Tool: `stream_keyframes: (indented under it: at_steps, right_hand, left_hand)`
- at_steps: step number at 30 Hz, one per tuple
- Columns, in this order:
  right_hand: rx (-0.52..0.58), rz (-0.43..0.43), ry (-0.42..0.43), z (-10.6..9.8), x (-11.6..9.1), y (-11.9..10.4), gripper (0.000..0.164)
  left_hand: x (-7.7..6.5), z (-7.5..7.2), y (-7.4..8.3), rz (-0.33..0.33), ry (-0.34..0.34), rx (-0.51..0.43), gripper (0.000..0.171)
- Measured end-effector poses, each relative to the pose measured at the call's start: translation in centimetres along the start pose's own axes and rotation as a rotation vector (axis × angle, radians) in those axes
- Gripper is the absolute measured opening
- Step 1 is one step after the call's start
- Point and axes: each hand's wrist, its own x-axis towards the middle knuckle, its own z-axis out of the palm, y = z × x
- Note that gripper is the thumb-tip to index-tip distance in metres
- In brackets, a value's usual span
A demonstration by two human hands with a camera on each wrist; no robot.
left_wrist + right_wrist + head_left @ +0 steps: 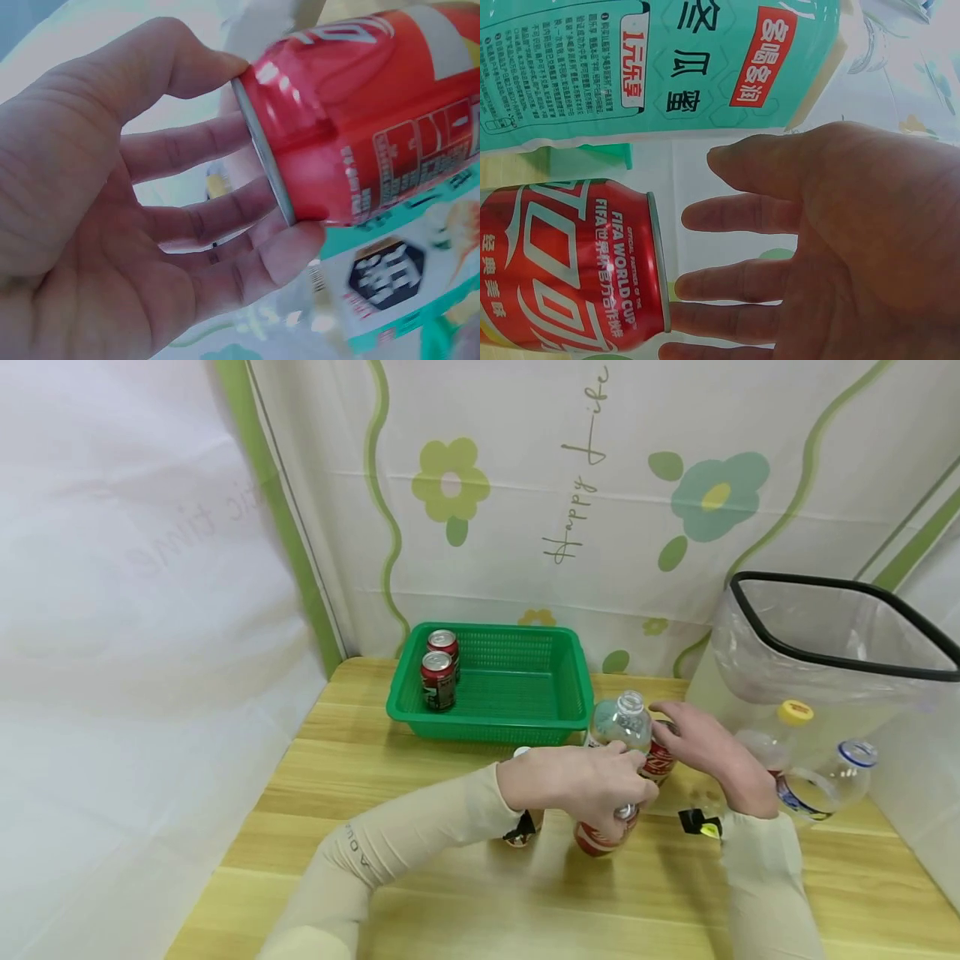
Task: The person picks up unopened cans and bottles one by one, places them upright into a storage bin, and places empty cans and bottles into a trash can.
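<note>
My left hand grips a red soda can by its top rim, with the thumb on one side and fingers on the other. In the head view this can shows below the hand. My right hand is over a second red soda can, its fingers fairly straight near the can's top; whether they touch it I cannot tell. Between the two cans and the basket stands a clear uncapped bottle with a teal label. A white-capped bottle is partly hidden behind my left wrist.
A green basket at the back of the wooden table holds two dark red cans on its left side. At right is a bin with a black rim and clear liner. A yellow-capped bottle and a blue-ringed bottle stand beside my right forearm.
</note>
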Motion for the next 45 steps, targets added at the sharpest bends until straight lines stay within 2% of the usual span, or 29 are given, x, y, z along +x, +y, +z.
stream_keyframes:
  at_steps: [5,9,13,18,21,26,29,35,39,45]
  right_hand:
    - [0.002,-0.003,-0.007,-0.1,0.2,-0.2,0.042]
    - [0.012,0.01,-0.036,-0.3,0.1,-0.2,0.041]
    - [0.04,0.008,-0.032,-0.4,-0.1,0.0,0.034]
    - [0.019,-0.034,0.001,-0.3,-0.1,0.2,0.017]
    - [0.013,-0.047,0.012,-0.2,-0.1,0.2,0.023]
    - [0.01,-0.023,0.008,-0.5,-0.2,0.1,0.036]
    - [0.003,-0.015,-0.009,-0.6,-0.1,0.1,0.037]
    - [0.002,-0.004,-0.035,-0.7,-0.3,0.0,0.039]
    - [0.001,0.02,-0.057,-0.7,-0.5,0.0,0.042]
    - [0.0,0.027,-0.069,-0.4,-0.5,0.1,0.044]
  left_hand:
    - [-0.6,-2.0,-0.8,0.008,-0.002,-0.04,0.028]
    - [-1.2,-4.1,-1.3,0.046,0.007,-0.058,0.025]
    - [-1.9,-6.2,-1.8,0.056,0.032,-0.064,0.021]
    - [-3.0,-8.3,-2.6,0.033,0.029,-0.065,0.014]
    - [-3.9,-9.3,-3.3,0.023,0.04,-0.07,0.011]
    - [-5.5,-10.9,-5.5,-0.003,0.109,-0.159,0.016]
    - [-6.5,-11.4,-7.0,-0.033,0.135,-0.19,0.018]
    - [-8.0,-11.4,-9.4,-0.099,0.128,-0.2,0.018]
    - [-8.6,-11.1,-11.3,-0.122,0.131,-0.229,0.021]
    - [-9.2,-10.1,-14.4,-0.22,0.123,-0.259,0.026]
